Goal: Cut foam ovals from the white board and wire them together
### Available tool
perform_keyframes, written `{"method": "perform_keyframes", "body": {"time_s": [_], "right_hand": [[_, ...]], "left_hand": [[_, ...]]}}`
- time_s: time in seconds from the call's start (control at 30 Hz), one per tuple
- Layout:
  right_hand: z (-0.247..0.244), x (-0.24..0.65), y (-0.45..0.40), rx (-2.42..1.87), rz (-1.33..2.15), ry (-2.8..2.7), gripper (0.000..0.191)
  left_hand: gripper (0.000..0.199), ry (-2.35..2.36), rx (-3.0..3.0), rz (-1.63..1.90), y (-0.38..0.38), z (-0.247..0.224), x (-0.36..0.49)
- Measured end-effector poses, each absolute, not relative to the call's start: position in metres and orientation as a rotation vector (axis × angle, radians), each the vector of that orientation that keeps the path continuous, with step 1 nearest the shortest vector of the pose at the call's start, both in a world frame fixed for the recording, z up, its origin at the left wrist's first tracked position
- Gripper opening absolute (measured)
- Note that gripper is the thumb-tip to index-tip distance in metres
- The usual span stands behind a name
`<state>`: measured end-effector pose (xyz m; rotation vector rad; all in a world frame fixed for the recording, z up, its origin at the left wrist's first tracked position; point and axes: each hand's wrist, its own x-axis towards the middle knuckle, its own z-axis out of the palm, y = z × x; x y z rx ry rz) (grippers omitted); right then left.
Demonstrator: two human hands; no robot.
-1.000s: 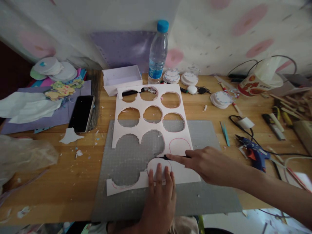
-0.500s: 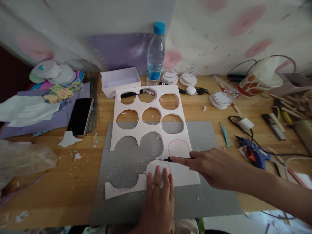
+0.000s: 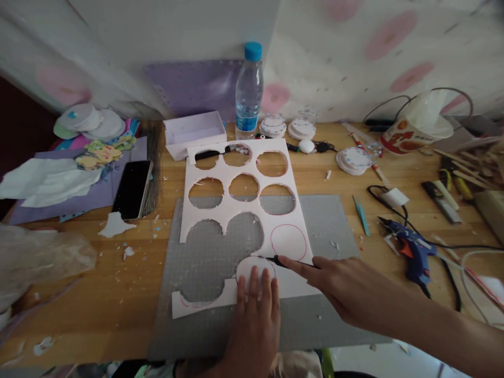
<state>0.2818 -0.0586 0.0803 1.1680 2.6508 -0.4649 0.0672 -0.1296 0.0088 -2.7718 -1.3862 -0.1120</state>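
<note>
A white foam board (image 3: 240,167) with several round holes lies partly on a grey cutting mat (image 3: 326,231). My left hand (image 3: 258,310) rests flat with fingers stretched out, pressing on a drawn circle near the board's front edge. In my right hand (image 3: 334,281) is a black craft knife (image 3: 289,261), index finger laid along it. Its tip meets the board at the upper edge of that circle, just beyond my left fingertips. To the right of the cut-outs, another red circle (image 3: 289,242) is drawn on uncut board.
Behind the board stand a water bottle (image 3: 249,92) and a white box (image 3: 195,134). A phone (image 3: 133,189) lies left. Right are tweezers (image 3: 360,215), a blue glue gun (image 3: 409,247) with cables, and a tissue tub (image 3: 417,126). Foam scraps (image 3: 116,224) litter the table.
My right hand has shifted slightly down and right, the knife tip staying near the circle's upper edge. My left hand keeps its place. The view has shifted a little.
</note>
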Motion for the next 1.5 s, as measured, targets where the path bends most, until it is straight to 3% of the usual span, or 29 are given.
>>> {"method": "perform_keyframes", "body": {"time_s": [0.27, 0.47, 0.6, 0.7, 0.77, 0.83, 1.13, 1.5], "right_hand": [[0.080, 0.290, -0.067, 1.224, -0.547, 2.547, 0.094], [0.077, 0.288, -0.080, 1.305, -0.522, 2.549, 0.094], [0.081, 0.288, -0.077, 1.291, -0.465, 2.558, 0.089], [0.086, 0.289, -0.071, 1.268, -0.428, 2.565, 0.087], [0.088, 0.290, -0.068, 1.253, -0.420, 2.568, 0.087], [0.090, 0.289, -0.067, 1.239, -0.405, 2.560, 0.087], [0.078, 0.286, -0.086, 1.402, -0.535, 2.463, 0.077], [0.067, 0.286, -0.098, 1.471, -0.535, 2.491, 0.083]], "left_hand": [[0.050, -1.397, -2.794, -0.126, -0.126, 0.018, 0.067], [0.071, -1.391, -2.913, 0.090, -0.131, 0.016, 0.065], [0.089, -1.248, -3.104, 0.031, -0.120, 0.020, 0.046], [0.073, -1.024, -3.293, -0.124, -0.098, 0.023, 0.023], [0.053, -1.061, -3.308, -0.223, -0.081, 0.023, 0.010], [0.047, -1.124, -3.290, -0.280, -0.068, 0.021, 0.003], [0.045, -1.181, -3.244, -0.351, -0.058, 0.011, 0.000], [0.045, -1.089, -3.141, -0.472, -0.055, 0.006, 0.001]]}}
